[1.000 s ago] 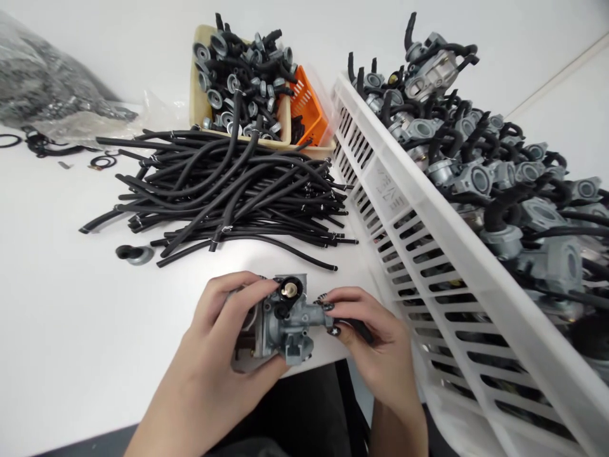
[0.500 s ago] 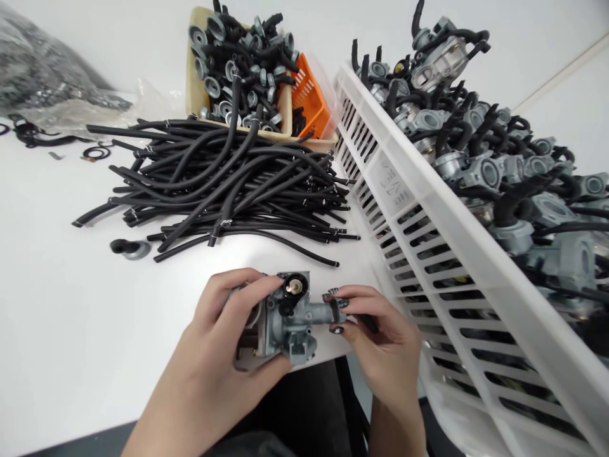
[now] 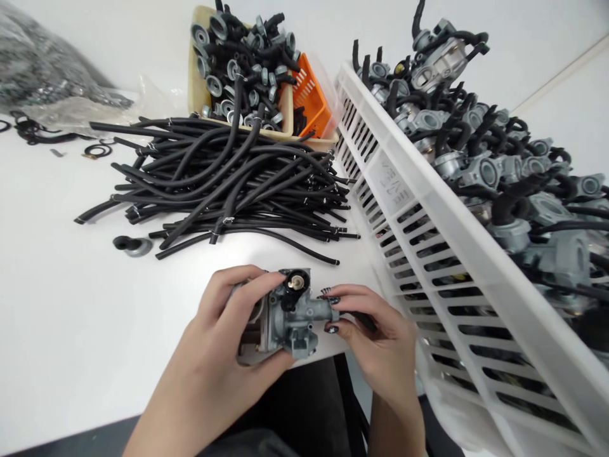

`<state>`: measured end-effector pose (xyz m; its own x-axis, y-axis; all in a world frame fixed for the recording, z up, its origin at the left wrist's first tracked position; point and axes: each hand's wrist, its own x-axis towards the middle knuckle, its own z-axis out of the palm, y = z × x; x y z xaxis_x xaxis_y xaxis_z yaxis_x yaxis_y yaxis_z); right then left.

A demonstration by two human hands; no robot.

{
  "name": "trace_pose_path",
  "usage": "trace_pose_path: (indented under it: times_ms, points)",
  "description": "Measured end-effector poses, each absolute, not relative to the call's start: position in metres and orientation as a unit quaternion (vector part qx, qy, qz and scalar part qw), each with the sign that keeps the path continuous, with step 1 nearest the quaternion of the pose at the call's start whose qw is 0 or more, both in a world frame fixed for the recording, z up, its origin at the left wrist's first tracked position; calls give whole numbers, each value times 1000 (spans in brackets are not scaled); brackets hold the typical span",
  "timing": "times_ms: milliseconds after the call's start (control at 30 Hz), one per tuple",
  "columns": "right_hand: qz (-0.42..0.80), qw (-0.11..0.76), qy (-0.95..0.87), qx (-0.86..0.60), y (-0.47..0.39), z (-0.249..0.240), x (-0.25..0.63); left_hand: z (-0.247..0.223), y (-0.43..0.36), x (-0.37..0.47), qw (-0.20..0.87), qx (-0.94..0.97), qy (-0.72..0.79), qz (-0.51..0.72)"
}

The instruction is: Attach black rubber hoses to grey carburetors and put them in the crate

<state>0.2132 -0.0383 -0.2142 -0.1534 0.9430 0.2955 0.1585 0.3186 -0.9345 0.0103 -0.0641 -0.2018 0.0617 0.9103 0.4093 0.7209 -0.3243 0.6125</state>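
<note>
A grey metal carburetor (image 3: 280, 320) is held near the table's front edge, a black round fitting with a brass-coloured centre on its top. My left hand (image 3: 216, 346) wraps round its left side, thumb below and fingers above. At the carburetor's right end, my right hand (image 3: 375, 330) pinches the grey cap on the narrow tube with thumb and fingers. A short black hose (image 3: 359, 318) runs from that cap into my right palm, where part of it is hidden.
Black hoses (image 3: 228, 171) lie heaped beyond my hands. A cream bin (image 3: 193, 82) of capped elbows and an orange basket (image 3: 314, 105) stand behind. At right is a white crate (image 3: 428, 184) of carburetors. One loose elbow (image 3: 133, 245) and a plastic bag (image 3: 80, 111) are left.
My right fingers have shifted slightly left, closer against the carburetor's tube end. The dark ring seen there earlier no longer shows. My left hand keeps its hold.
</note>
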Motion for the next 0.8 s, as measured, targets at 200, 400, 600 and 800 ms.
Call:
trace_pose_path:
  times_ms: [200,400,600,800]
  points:
    - [397,491,-650,-423,-40,-215,214,-203,-64,9,123,718,561,393]
    - [394,487,-651,-429,-39,-215,213,-202,-64,10,125,719,563,388]
    - [377,480,-657,-443,-39,-214,213,-203,-65,10,132,718,560,392]
    - [370,477,-655,-456,-39,-214,212,-203,-64,10,126,718,560,393]
